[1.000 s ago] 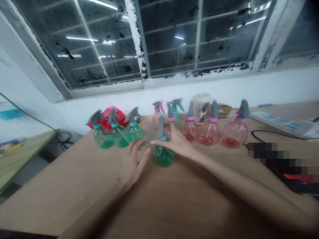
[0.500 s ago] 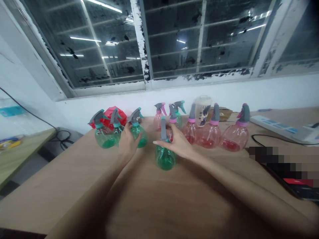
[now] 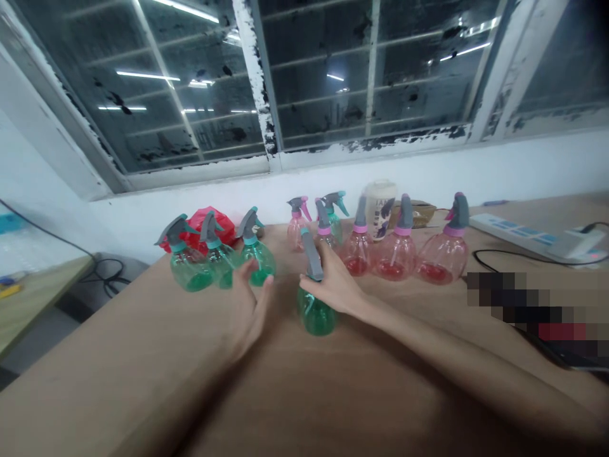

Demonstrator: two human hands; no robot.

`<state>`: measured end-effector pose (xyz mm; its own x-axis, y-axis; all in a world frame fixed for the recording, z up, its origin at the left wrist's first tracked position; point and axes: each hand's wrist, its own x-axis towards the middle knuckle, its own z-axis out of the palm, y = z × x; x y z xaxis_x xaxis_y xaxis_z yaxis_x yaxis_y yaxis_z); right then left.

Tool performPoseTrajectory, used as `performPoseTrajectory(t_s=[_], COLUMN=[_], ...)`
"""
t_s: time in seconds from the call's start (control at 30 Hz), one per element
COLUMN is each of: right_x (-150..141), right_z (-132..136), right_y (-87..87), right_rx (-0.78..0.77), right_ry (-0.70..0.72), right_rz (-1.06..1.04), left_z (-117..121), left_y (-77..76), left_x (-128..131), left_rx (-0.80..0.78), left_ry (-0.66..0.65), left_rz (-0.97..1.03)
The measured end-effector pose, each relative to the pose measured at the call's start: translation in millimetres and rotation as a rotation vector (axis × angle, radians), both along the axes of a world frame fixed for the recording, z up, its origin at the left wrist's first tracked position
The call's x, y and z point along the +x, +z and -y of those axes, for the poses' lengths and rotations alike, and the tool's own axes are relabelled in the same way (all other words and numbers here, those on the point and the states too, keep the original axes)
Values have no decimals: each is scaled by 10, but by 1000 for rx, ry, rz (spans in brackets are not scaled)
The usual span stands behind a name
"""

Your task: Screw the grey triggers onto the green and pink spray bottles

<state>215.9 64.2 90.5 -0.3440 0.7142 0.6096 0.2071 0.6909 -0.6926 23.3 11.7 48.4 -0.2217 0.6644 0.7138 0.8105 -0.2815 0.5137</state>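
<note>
My right hand is wrapped round the neck of a green spray bottle, which leans slightly at the middle of the table. Its grey trigger head rises above my fingers, and green liquid shows inside. Blurred by motion, my left hand has its thumb and fingers apart and holds nothing. It is just in front of a green spray bottle, the rightmost of three standing in a row on the left. Pink-collared spray bottles with red liquid, such as this spray bottle, stand in a row to the right.
Behind the bottles are a red plastic bag, a white cup and a cardboard box. A power strip with a black cable and a dark phone lie on the right. The window wall bounds the back.
My left hand has drawn back toward me from the rightmost green bottle on the left. The bottle in my right hand has tilted and come slightly nearer. The view has shifted a little.
</note>
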Motion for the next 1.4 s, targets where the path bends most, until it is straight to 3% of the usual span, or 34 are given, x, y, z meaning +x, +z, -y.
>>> performPoseTrajectory(t_s=[0.17, 0.23, 0.4, 0.6, 0.77, 1.0, 1.2, 1.4], right_x=[62, 97, 153, 162, 175, 194, 192, 182], right_z=[-29, -52, -97, -79, -57, -81, -110, -120], right_y=[43, 53, 72, 88, 60, 76, 85, 115], right_rx=[-11, -30, -59, -79, -100, -154, -106, -65], right_ry=[44, 69, 109, 112, 95, 222, 271, 309], right_rz=[-81, -101, -102, -60, 17, -64, -60, -35], left_z=[245, 232, 96, 100, 129, 129, 97, 82], left_y=[-174, -178, -141, -170, -164, -166, -158, -153], left_x=[428, 576, 767, 765, 763, 772, 758, 755], left_rx=[-243, -326, -406, -472, -455, -484, -410, -402], left_ry=[-390, -458, -514, -574, -574, -541, -605, -589], left_rz=[-114, -92, 108, 252, 231, 217, 153, 98])
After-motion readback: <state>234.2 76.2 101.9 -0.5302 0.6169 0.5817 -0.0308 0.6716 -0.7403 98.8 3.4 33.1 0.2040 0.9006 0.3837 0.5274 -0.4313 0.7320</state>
